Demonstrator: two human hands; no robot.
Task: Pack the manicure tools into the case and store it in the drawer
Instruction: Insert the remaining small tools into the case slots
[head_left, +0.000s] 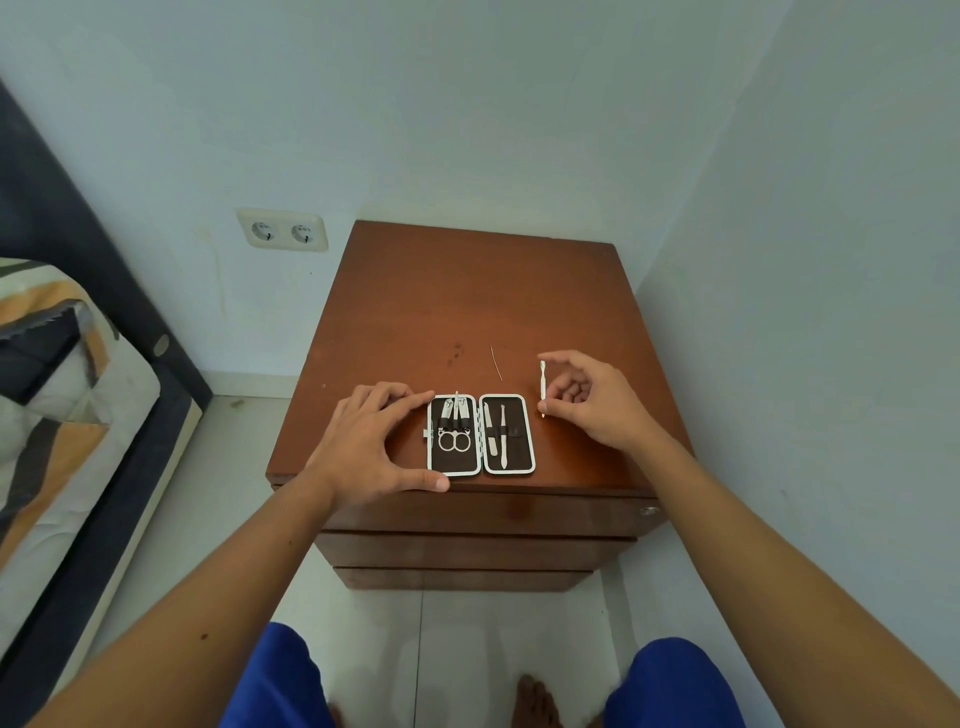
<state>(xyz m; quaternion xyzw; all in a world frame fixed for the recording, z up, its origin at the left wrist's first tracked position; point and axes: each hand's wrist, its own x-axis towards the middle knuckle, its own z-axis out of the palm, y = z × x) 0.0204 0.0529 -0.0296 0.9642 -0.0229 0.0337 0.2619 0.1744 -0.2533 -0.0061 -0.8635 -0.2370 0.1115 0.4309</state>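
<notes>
Centrally, a brown drawer chest (467, 291) carries the open case (480, 435) at its top's front edge. Left hand (374, 447) spreads against the case's left side; right hand (592, 400), just beside its right, pinches a slim metal tool (543, 387).

An open case (480, 435) is lying at the cabinet top's (467, 291) front edge. The left hand (374, 441) is positioned at its left side. A tool (542, 387) is being pinched right of it by the right hand (587, 400). A thin pin (496, 362) is lying behind it.
</notes>
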